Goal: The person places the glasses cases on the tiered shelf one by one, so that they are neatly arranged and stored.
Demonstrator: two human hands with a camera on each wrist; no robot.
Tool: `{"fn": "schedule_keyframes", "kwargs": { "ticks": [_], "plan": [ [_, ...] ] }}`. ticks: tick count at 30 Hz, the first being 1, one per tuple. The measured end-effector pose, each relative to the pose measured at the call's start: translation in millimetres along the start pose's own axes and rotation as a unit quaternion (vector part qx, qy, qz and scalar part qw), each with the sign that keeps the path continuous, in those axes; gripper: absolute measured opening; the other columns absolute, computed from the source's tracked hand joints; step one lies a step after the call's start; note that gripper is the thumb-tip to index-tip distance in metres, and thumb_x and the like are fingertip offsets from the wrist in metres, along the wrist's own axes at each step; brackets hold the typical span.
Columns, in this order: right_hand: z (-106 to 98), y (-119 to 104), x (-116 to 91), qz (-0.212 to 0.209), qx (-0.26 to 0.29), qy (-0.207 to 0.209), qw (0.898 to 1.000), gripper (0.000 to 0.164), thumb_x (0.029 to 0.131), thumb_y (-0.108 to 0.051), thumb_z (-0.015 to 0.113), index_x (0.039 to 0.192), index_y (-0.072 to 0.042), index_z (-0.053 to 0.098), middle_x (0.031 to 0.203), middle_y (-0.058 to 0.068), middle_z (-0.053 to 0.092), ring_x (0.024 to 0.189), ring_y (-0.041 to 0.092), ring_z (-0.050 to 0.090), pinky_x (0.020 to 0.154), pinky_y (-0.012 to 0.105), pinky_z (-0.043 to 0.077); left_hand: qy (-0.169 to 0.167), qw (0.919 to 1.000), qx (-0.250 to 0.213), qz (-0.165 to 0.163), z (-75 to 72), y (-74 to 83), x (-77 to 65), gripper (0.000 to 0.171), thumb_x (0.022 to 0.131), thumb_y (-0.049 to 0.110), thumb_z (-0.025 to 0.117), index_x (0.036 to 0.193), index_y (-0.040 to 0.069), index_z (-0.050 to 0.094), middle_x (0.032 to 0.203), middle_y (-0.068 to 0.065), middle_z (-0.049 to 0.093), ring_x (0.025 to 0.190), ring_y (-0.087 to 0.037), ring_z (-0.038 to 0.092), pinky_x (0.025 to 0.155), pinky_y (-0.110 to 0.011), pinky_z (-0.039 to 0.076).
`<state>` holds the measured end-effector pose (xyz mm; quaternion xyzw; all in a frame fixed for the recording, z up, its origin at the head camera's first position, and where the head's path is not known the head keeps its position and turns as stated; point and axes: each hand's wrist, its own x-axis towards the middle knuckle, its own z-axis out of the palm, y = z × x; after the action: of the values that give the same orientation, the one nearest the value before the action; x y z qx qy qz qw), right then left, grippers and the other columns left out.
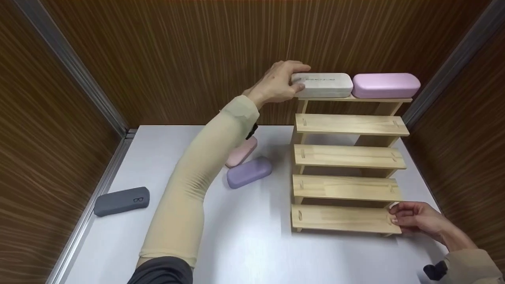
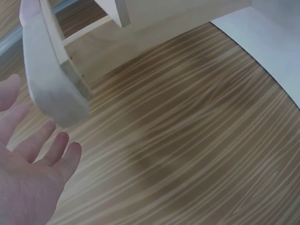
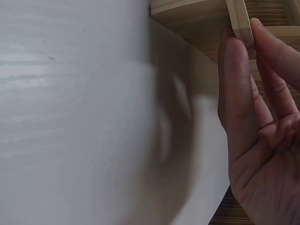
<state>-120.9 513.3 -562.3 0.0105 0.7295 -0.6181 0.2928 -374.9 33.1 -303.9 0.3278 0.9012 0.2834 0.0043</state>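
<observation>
A tiered wooden shelf rack stands on the right of the white table. On its top tier a white glasses case sits beside a shiny pink-lilac glasses case. My left hand is at the white case's left end, thumb in front and fingers above. In the left wrist view the fingers are spread and relaxed, a little apart from that case. At the bottom tier, my right hand pinches the right end of the board between thumb and fingers.
Left of the rack lie a purple glasses case and a light pink case, partly hidden by my left sleeve. A dark grey case lies at the table's left edge. Wood-grain panels enclose the back and sides.
</observation>
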Motion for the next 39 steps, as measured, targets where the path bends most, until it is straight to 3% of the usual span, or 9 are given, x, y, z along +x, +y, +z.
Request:
{"fn": "schedule_keyframes", "kwargs": {
  "ticks": [9, 18, 31, 39],
  "plan": [
    [-2.6, 2.2, -0.1, -0.001, -0.008, -0.001, 1.000, 0.033, 0.110, 0.000, 0.065, 0.113, -0.029, 0.080, 0.100, -0.015, 0.083, 0.088, 0.002, 0.077, 0.074, 0.023, 0.065, 0.009, 0.9994, -0.004, 0.034, -12.9, -8.8, -18.1, 0.052, 0.112, 0.022, 0.066, 0.163, 0.016, 0.060, 0.170, 0.000, 0.060, 0.163, -0.017, 0.048, 0.141, -0.032, 0.025],
    [-5.3, 3.8, -1.1, 0.005, -0.004, -0.002, 1.000, 0.033, 0.110, -0.001, 0.065, 0.113, -0.029, 0.080, 0.100, -0.014, 0.083, 0.090, 0.002, 0.078, 0.076, 0.023, 0.066, 0.023, 0.9973, -0.038, 0.058, -17.8, -30.1, -49.3, 0.051, 0.111, 0.018, 0.070, 0.161, 0.011, 0.061, 0.168, -0.006, 0.062, 0.162, -0.024, 0.052, 0.138, -0.039, 0.037],
    [-6.3, 2.5, -2.2, -0.008, 0.019, -0.015, 1.000, 0.037, 0.109, 0.003, 0.064, 0.113, -0.029, 0.081, 0.102, -0.014, 0.085, 0.092, 0.002, 0.079, 0.077, 0.021, 0.066, 0.032, 0.9951, -0.086, 0.037, -14.8, -87.6, -102.9, 0.048, 0.109, 0.016, 0.071, 0.156, 0.009, 0.065, 0.162, -0.012, 0.067, 0.156, -0.029, 0.059, 0.133, -0.048, 0.045],
    [-5.4, 2.4, -1.7, -0.004, 0.019, -0.009, 1.000, 0.035, 0.108, 0.003, 0.066, 0.112, -0.029, 0.081, 0.101, -0.013, 0.085, 0.092, 0.003, 0.079, 0.078, 0.022, 0.067, 0.036, 0.9931, -0.111, 0.017, -6.5, -111.3, -133.3, 0.045, 0.110, 0.014, 0.069, 0.154, 0.007, 0.067, 0.159, -0.015, 0.068, 0.151, -0.034, 0.064, 0.129, -0.052, 0.049]
  ]
}}
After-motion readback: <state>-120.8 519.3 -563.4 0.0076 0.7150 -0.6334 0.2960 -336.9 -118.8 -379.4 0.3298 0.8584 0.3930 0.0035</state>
